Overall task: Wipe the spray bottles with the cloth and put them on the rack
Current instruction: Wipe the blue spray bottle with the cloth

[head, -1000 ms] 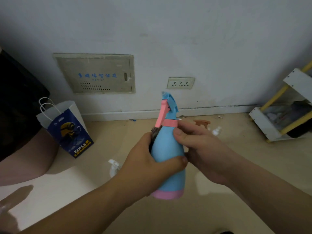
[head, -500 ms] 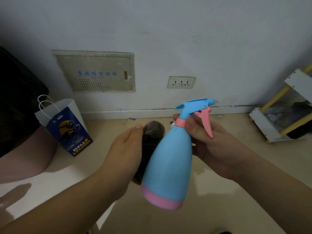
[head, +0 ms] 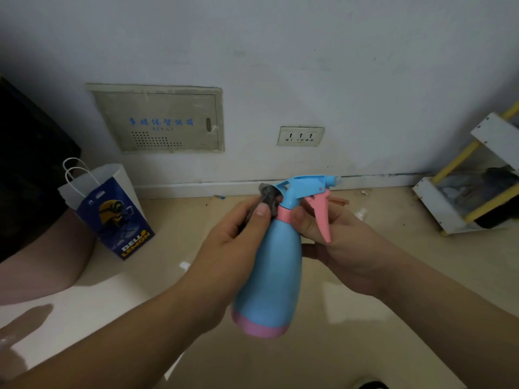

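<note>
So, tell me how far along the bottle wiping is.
Done: nothing visibly; no spray bottle shows on the white rack with yellow bars. In hand: the left hand presses a grey cloth against the neck of the blue plastic spray bottle with a pink base, which the right hand holds. Left: finishing this wipe, then setting the bottle on the rack.

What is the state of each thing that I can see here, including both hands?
Blue plastic spray bottle with pink base: held off the floor, slightly tilted, nozzle pointing right.
Dark grey cloth: bunched, pressed against the bottle's neck.
Left hand: grips the cloth.
Right hand: holds the bottle's neck.
White paper bag with blue print: standing upright.
White rack with yellow bars: holds dark items.
</note>
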`<state>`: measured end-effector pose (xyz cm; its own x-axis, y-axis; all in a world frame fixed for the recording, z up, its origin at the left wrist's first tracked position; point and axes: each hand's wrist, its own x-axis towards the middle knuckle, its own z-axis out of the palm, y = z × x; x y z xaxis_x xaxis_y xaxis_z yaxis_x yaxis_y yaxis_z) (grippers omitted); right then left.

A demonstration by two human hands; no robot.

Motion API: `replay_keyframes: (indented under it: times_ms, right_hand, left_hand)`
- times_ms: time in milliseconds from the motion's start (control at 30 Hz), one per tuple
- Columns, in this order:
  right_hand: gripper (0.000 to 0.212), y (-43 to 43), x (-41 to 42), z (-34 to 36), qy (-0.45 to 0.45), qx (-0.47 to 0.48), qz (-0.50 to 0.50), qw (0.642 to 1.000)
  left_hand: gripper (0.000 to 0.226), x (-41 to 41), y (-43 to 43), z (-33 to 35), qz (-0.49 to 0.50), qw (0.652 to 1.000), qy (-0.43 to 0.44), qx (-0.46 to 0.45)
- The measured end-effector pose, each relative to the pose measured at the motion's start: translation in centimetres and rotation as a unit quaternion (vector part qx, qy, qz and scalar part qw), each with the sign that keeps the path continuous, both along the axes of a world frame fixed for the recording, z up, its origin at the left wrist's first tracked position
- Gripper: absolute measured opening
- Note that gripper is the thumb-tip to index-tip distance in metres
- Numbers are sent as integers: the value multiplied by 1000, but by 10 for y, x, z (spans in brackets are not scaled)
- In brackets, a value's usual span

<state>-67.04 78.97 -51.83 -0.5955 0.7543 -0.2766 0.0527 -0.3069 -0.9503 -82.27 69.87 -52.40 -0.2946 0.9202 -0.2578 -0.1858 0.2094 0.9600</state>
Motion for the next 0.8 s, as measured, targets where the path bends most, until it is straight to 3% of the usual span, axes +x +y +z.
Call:
replay_keyframes:
  times_ms: [67,133,200,300,333,400,467,500,567,667,700,733,800]
  right_hand:
    - [47,-1,-2,-1,-18,4,-2,1000]
    - [46,-2,-4,-2,-29,1,-14,999]
    - [41,0,-4,-3,-34,-1,-32,999]
    - [26,3,-3,-1,-46,1,-54,997]
    - [25,2,-3,0,-41,-4,-57,997]
    - [30,-3,-5,0,-18,-20,-49,998]
    - [28,-8,-9,-1,-5,-33,-42,999]
    - [27,-8,-11,-2,-8,-37,-47,998]
    - [26,-7,-12,-2,-27,-43,-67,996]
    - [17,0,-8,1,-56,-52,-95,993]
    - [19,1,-7,2,-59,-56,-99,992]
    - [21,1,-6,3,-60,-57,-98,992]
    - [19,-1,-6,4,-46,-50,-87,994]
  left_hand:
    - [31,1,1,-6,-40,998,-34,-45]
    - [29,3,0,-8,-25,999,-10,-17]
    - [23,12,-6,-8,10,989,134,62]
    - [34,25,-21,-13,-20,912,382,149]
    - [41,25,-21,-16,-35,894,418,160]
    - [40,14,-12,-17,-23,921,353,167]
    - [32,4,0,-9,-9,973,192,128]
    - [31,3,3,-7,-15,982,152,116]
    - [30,10,-6,-9,-29,962,231,140]
    - [35,21,-24,-15,-61,857,465,216]
    - [38,19,-23,-20,-85,836,489,234]
    - [38,16,-20,-21,-97,852,460,231]
    - [32,7,-12,-14,-70,929,294,213]
